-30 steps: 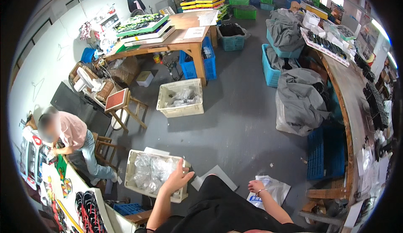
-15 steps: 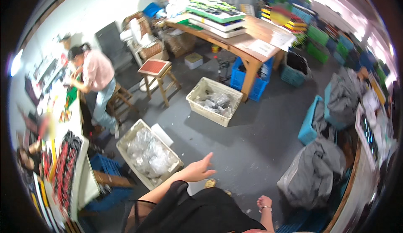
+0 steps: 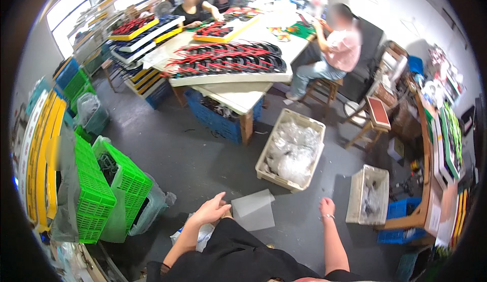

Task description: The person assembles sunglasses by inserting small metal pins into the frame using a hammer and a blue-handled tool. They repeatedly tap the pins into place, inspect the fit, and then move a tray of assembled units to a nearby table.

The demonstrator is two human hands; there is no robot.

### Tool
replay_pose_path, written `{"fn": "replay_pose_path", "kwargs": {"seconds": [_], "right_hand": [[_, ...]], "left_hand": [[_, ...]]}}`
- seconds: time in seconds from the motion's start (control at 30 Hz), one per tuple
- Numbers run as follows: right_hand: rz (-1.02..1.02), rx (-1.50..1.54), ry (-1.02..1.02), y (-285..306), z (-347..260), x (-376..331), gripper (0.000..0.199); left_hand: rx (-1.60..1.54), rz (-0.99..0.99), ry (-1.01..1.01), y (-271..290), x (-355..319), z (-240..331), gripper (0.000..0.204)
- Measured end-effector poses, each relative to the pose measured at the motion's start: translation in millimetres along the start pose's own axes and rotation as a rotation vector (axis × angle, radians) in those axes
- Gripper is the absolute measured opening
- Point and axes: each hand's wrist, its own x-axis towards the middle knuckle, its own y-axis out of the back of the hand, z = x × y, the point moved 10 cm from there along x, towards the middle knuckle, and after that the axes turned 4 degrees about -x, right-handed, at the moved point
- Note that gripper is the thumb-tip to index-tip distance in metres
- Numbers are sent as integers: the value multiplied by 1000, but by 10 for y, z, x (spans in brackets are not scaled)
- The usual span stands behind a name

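My left hand (image 3: 210, 211) hangs in front of my body with its fingers apart, holding nothing. Below it, pale translucent sheets (image 3: 256, 212) lie on the grey floor, and crumpled plastic (image 3: 204, 237) shows beside my left forearm. My right hand (image 3: 326, 207), with a bracelet at the wrist, is held out to the right; its fingers are loosely curled and nothing shows in them. Ahead, between the two hands, stands a cream bin (image 3: 313, 165) filled with clear plastic bags (image 3: 290, 152). Neither hand touches any object.
Green crates (image 3: 91, 193) and yellow-edged trays (image 3: 38, 165) stand at left. Ahead, a table (image 3: 231, 95) bears a tray of black and red cords (image 3: 228, 61). People (image 3: 342, 46) sit around it. A second cream bin (image 3: 353, 195), a stool (image 3: 378, 112) and a wooden table are at right.
My view has swung left, so the bag-filled bin now sits ahead and the green crates have come in at left. My left hand has lowered from its outstretched pose; my right arm reaches farther forward.
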Motion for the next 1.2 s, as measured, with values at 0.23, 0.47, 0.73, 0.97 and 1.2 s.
{"fn": "replay_pose_path", "kwargs": {"seconds": [0.23,0.47,0.73,0.97,1.2], "right_hand": [[-917,-192,161,-4498,-1653,-983,25],[-1458,-561,545,-6083,-2635,-2071,39],[-1399,-579,926,-6520,-5033,-1172,42],[-1302,-273,542,-7195,-6518,-34,33],[-1051,-264,461,-7445,-7067,1035,34]], "left_hand": [[48,235,187,1455,-69,-1163,65],[-295,633,304,2963,-100,-2092,57],[-351,487,200,4086,1558,-2535,56],[-620,501,42,5472,2573,-1939,54],[-634,605,220,6257,3263,-2193,48]]}}
